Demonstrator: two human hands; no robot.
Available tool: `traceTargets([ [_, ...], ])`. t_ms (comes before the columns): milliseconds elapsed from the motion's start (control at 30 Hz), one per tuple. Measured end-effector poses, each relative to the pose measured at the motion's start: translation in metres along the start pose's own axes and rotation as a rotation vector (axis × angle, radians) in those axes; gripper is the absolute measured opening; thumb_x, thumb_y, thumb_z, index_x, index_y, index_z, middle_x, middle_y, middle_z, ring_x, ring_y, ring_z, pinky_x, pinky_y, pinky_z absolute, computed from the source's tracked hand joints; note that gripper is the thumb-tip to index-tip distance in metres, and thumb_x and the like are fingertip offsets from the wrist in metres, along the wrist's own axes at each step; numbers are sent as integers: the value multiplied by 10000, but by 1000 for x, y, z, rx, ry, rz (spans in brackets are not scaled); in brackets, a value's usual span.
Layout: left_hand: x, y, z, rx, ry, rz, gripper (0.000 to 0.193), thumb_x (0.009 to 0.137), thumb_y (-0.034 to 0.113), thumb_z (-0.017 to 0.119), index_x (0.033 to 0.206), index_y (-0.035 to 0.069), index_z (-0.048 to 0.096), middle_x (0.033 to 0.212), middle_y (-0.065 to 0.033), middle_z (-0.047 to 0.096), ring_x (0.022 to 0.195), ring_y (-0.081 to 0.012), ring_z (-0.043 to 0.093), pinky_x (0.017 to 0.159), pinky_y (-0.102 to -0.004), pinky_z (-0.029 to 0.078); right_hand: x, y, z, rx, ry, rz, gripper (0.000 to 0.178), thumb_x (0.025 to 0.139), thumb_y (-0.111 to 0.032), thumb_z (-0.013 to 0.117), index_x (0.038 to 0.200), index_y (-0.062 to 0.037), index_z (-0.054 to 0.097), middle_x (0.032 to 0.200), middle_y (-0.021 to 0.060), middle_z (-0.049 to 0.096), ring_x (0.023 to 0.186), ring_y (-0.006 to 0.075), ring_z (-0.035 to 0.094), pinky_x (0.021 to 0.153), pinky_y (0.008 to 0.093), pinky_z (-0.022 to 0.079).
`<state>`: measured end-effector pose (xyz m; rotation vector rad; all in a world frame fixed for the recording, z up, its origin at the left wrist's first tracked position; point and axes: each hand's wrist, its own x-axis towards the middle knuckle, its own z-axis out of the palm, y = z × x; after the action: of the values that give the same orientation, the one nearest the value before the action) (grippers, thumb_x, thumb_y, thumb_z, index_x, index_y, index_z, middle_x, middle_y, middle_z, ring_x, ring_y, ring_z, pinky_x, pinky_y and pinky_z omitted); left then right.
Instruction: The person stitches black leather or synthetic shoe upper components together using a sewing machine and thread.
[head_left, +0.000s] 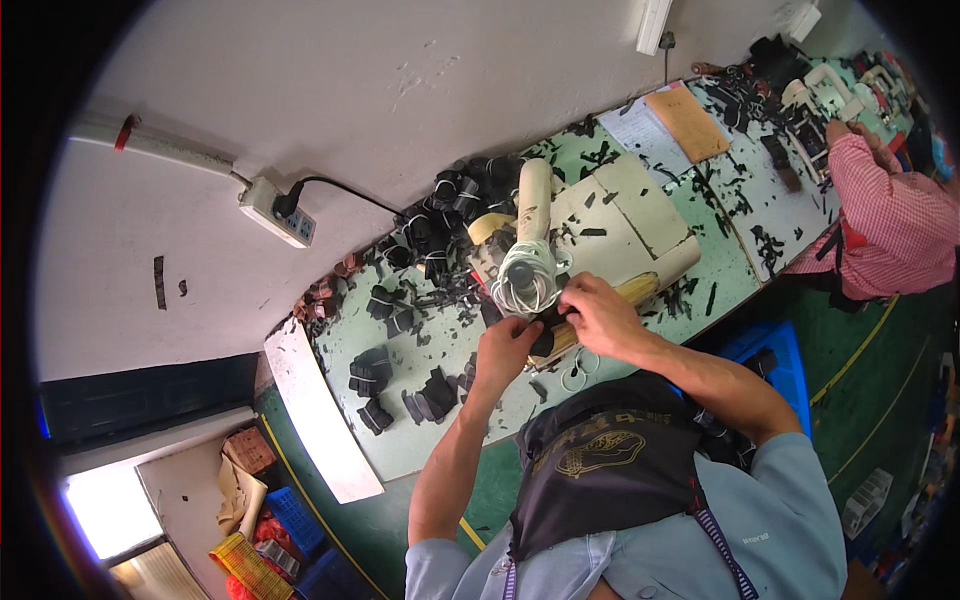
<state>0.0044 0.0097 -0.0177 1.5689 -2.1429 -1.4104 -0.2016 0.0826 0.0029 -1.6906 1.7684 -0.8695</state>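
Two bare hands at the near side of a cream machine [622, 212]: left hand [507, 350] with fingertips pinching a small black piece [544, 342], right hand [598, 315] with fingers curled close beside it, their hold not discernible. One such piece, located between the hands, near looped white bands [500, 292]; several black bundles [371, 371] on the pale green worktable [350, 290], left

Gold apron lettering [600, 438], shirt lettering [755, 540], both illegible

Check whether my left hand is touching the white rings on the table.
Apart: the head view shows a gap, with table visible, between the left hand and the white rings.
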Motion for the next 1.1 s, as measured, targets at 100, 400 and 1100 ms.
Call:
traceTargets([
  [100, -7, 3, -5, -379, -180, -128, 312, 923, 253, 655, 1104, 1, 691, 776, -81, 699, 560, -136, 602, 558, -312, 480, 3, -7, 6, -269, -67, 14, 193, 830, -27, 635, 1023, -36, 627, 941, 112, 658, 906, 332, 618, 793, 445, 505],
  [400, -9, -21, -5, -124, -16, -122, 354, 899, 324, 678, 1050, 6, 716, 865, -113, 735, 714, -209, 676, 697, -361, 522, -4, 4, -13, -46, -114, 81, 107, 844, -27, 626, 949, -29, 648, 941, 129, 642, 897, 332, 618, 780, 431, 495],
  [1100, -5, 5, -2, -411, -102, -146, 272, 895, 197, 694, 1076, -5, 710, 774, -69, 708, 588, -103, 613, 540, -272, 486, 1, -8, 3, -149, -68, 20, 169, 830, -8, 621, 989, -48, 660, 966, 133, 643, 968, 335, 607, 845, 439, 493],
])
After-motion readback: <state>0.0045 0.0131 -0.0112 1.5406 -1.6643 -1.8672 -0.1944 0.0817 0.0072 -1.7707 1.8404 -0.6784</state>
